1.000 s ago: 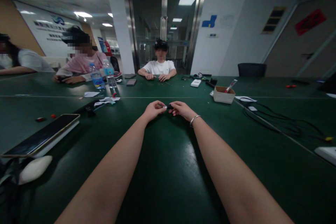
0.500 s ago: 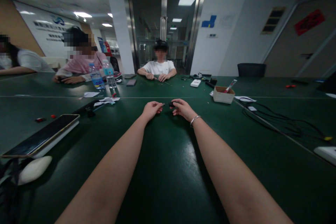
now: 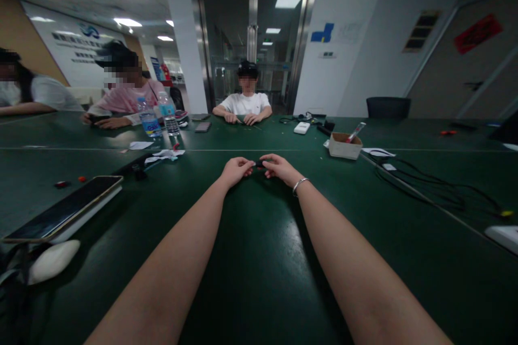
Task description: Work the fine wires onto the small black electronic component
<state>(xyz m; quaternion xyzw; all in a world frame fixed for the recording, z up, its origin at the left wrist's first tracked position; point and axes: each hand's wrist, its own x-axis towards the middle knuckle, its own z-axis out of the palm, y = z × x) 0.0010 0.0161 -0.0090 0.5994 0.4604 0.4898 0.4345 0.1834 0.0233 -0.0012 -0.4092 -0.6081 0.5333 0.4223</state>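
Note:
Both my arms reach forward over the dark green table. My left hand pinches a tiny greyish piece between thumb and fingertips, mostly covered by them. Facing it, my right hand, with a silver bangle at the wrist, grips a small black object by its right end. The black object's left end meets the piece at my left fingertips; whether one sits inside the other I cannot tell. Both are too small to name by kind.
On the left lie a phone on a white box, a white rounded object and crumpled paper. Two water bottles stand farther back. A small box and black cables are right. Several people sit around the table.
My hands have come together: the gap between the black object and the piece in my left fingers has closed. The black object now lies between both sets of fingertips.

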